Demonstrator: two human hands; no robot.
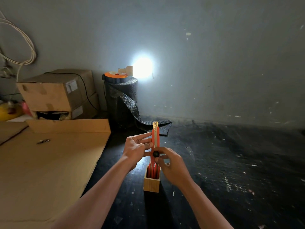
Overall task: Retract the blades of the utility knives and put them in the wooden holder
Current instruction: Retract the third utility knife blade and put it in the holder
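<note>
I hold an orange utility knife [156,138] upright above the wooden holder [151,184]. A short piece of blade shows at its top end. My left hand [137,149] grips the knife's body from the left with fingers and thumb. My right hand [171,167] holds the lower part, with its fingers at the black slider knob [156,154]. The small square holder stands on the dark floor just below my hands, and several orange knives [153,171] stand inside it.
A large flat cardboard sheet [46,162] covers the floor on the left, with a small metal item [43,141] on it. Stacked cardboard boxes [57,93] and a dark roll of bubble wrap [122,100] with a bright lamp stand by the wall.
</note>
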